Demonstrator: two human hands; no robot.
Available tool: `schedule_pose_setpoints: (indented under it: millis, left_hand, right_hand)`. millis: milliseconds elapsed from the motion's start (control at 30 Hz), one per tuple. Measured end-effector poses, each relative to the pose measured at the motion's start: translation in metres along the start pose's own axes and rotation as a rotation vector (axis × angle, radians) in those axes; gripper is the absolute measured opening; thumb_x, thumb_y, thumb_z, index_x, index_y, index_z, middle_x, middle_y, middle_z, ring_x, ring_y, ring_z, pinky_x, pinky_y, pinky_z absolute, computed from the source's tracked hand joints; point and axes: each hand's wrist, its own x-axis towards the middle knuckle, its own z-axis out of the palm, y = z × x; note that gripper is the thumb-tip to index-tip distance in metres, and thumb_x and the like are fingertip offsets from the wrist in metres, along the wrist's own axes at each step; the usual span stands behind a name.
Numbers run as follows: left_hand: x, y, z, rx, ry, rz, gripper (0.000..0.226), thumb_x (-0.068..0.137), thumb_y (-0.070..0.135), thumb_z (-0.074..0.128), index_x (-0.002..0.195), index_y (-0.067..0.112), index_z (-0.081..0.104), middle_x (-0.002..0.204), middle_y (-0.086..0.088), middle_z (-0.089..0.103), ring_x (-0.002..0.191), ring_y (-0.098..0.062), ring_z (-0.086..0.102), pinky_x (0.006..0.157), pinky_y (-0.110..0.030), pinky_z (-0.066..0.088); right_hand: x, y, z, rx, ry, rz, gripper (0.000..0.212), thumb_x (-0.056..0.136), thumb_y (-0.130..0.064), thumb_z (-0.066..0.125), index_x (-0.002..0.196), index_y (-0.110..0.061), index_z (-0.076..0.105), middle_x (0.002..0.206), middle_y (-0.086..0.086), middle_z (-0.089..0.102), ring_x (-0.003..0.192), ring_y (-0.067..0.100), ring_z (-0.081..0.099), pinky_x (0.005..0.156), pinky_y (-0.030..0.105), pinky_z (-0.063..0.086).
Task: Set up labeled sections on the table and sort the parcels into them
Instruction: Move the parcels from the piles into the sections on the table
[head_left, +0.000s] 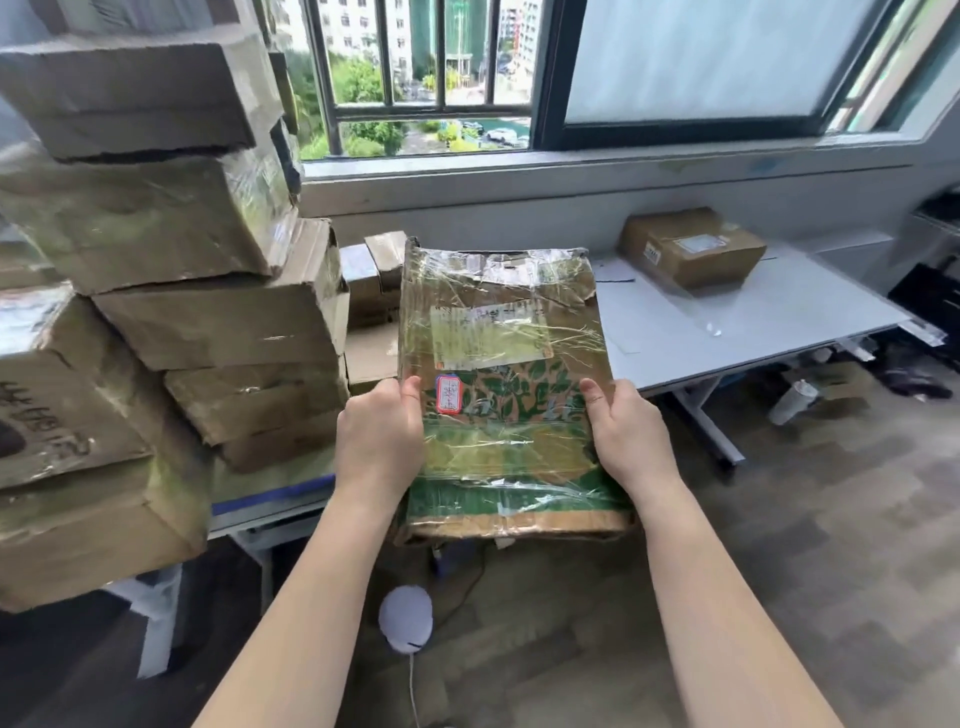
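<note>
I hold a flat cardboard parcel (506, 384) upright in front of me, above the floor. It is wrapped in shiny tape, printed with green leaves, and carries a white shipping label and a small red-bordered sticker. My left hand (379, 441) grips its left edge with the thumb on the front. On the right edge, my right hand (626, 431) grips the same way. A white table (753, 317) stands to the right, bearing one brown box (693, 247) at its far side and a paper slip (613, 273) near its left end.
A tall, uneven stack of taped cardboard boxes (171, 260) fills the table on the left, with smaller boxes (371, 275) behind the parcel. A window with bars (415, 78) runs along the back wall. A white round device (406, 618) and a cup (795, 400) lie on the floor.
</note>
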Motion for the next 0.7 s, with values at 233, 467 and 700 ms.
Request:
schedule_pose_setpoints:
  millis: [233,467,700]
  left_hand:
    - [0.037,0.028,0.031,0.022,-0.094,0.138,0.04,0.1,0.029,0.043,0.073,0.004,0.059,0.071,-0.021,0.062,0.066,-0.036,0.053,0.057,-0.034,0.022]
    - [0.054,0.082,0.091,0.106,-0.118,0.242,0.039,0.1,0.03,0.042,0.076,0.004,0.058,0.072,-0.021,0.063,0.067,-0.037,0.058,0.056,-0.033,0.028]
    - [0.047,0.184,0.177,0.193,-0.166,0.171,0.039,0.102,0.033,0.034,0.082,0.008,0.056,0.076,-0.012,0.062,0.063,-0.023,0.039,0.058,-0.031,0.026]
  right_hand:
    - [0.031,0.03,-0.015,0.04,0.08,0.082,0.048,0.101,-0.04,0.042,0.125,0.001,0.044,0.113,0.023,0.063,0.101,0.039,0.057,0.067,0.033,0.032]
    - [0.081,0.088,-0.048,0.039,0.092,0.1,0.05,0.101,-0.042,0.042,0.126,0.002,0.043,0.113,0.023,0.063,0.101,0.039,0.058,0.069,0.034,0.035]
    - [0.146,0.177,-0.12,-0.015,0.034,0.077,0.045,0.101,-0.044,0.04,0.117,-0.002,0.044,0.106,0.018,0.062,0.081,0.027,0.046,0.066,0.035,0.034]
